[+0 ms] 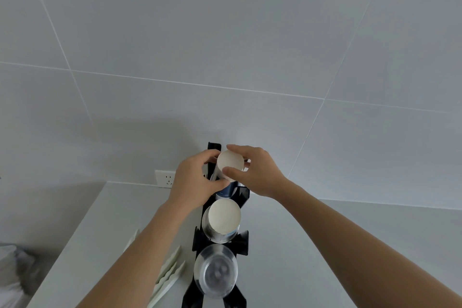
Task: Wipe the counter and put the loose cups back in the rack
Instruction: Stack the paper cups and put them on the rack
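— Head view: what do the fingers hold?
— Both the right hand (252,172) and left hand (193,180) pinch one paper cup (230,163) at the rack's (220,240) top slot.
— Below them?
— Another cup (224,217), then a clear cup (216,270), both racked.
— Step?
— Racking, probably; next, ease it down straight.

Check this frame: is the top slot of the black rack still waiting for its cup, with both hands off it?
No, both the left hand and right hand grip a paper cup at the top of the rack.
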